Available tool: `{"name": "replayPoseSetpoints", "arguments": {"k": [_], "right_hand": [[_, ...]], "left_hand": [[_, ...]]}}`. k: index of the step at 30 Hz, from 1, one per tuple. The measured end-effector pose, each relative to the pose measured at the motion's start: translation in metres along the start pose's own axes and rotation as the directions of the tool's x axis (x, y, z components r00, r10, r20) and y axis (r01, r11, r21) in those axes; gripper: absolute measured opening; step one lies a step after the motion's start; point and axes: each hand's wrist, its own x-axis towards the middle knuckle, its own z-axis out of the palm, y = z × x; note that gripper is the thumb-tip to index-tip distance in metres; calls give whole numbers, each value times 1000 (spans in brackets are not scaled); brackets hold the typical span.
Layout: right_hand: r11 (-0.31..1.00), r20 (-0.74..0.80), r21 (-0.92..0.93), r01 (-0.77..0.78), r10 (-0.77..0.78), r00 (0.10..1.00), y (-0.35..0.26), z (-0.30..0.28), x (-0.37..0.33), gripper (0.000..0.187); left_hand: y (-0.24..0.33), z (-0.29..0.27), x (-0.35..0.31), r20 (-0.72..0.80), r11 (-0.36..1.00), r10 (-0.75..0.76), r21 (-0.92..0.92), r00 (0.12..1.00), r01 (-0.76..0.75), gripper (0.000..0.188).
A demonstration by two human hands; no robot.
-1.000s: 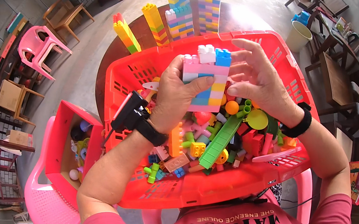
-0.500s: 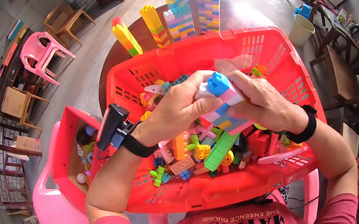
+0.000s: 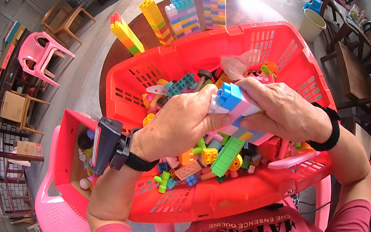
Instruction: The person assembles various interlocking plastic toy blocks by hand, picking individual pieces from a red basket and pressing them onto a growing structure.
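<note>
Both hands (image 3: 174, 123) (image 3: 288, 107) have tilted the block stack (image 3: 243, 109) (above a basket (image 3: 231, 204)).

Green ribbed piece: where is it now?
Head view, low, right of centre: the green ribbed piece lies in the red basket, just right of a yellow brick, below the held block stack.

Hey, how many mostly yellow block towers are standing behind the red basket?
2. The red-topped tower stands at the row's left end, and the yellow-topped tower just right of it. Shorter ones could be hidden behind the red basket.
</note>
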Motion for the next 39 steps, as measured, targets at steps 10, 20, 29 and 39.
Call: {"name": "replayPoseSetpoints", "arguments": {"k": [10,20,29,39], "right_hand": [[988,-77,152,-39,51,996,-8,4,-2,34],[977,-48,169,-128,138,989,-1,7,-2,38],[982,83,-132,-132,144,986,18,17,7,44],[998,-96,-57,35,-40,995,4,1,5,42]], "left_hand": [[-10,18,3,19,930,38,-365,999,-28,52],[-26,26,9,5,1000,5,-18,1000,-5,53],[-19,11,3,-5,783,-156,609,988,126,40],[-26,30,-113,410,642,-579,763,705,83,9]]}}
